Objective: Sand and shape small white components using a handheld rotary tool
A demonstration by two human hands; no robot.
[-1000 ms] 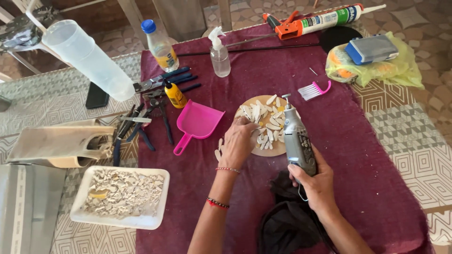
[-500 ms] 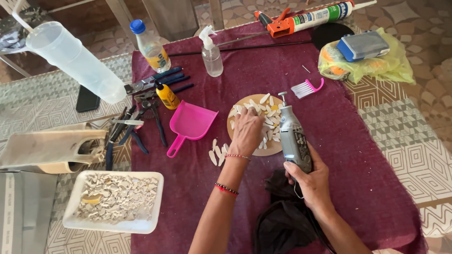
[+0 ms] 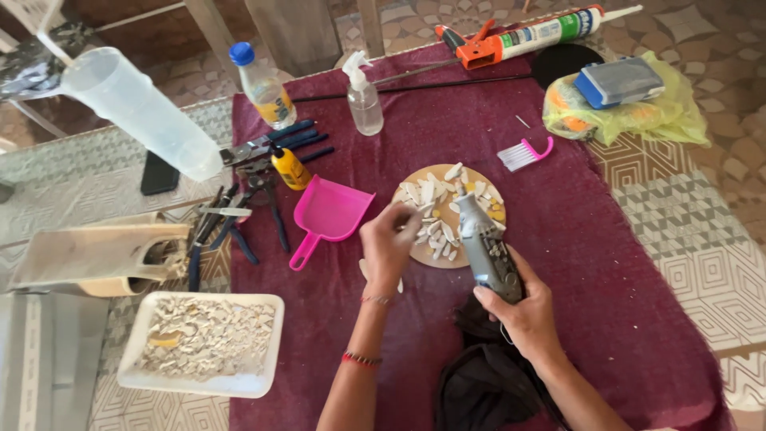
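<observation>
my right hand (image 3: 523, 307) is wrapped shut around the grey rotary tool (image 3: 485, 243), fingers curled over its body near the back end, thumb side up. the tool runs from the hand toward 11 o'clock, and its tip sits over the round wooden disc (image 3: 487, 199), among the white shell pieces (image 3: 427, 195) heaped there. the disc lies at about 12 o'clock from that hand, near it, on the maroon cloth (image 3: 606, 239).

my left hand (image 3: 388, 243) is at 9 o'clock from the tool, just beside the disc's left edge. its fingers are bent inward and pinched close together at the rim of the disc, right by the white pieces; i cannot tell whether a piece is actually held between the fingertips, it is too small to see. a couple of loose white pieces lie on the cloth under that hand.

at 10 o'clock from my left hand sits a pink dustpan (image 3: 329, 217), near but apart. further at 10 o'clock are a small yellow bottle (image 3: 290, 168) and a cluster of pliers (image 3: 255, 187). at 8 o'clock, well apart, a white tray (image 3: 255, 381) holds more pale fragments. a clear spray bottle (image 3: 365, 100) stands at 12 o'clock, and a small pink comb (image 3: 523, 153) lies at 1 o'clock from the disc. a black cloth (image 3: 487, 383) bunches below my right wrist.
</observation>
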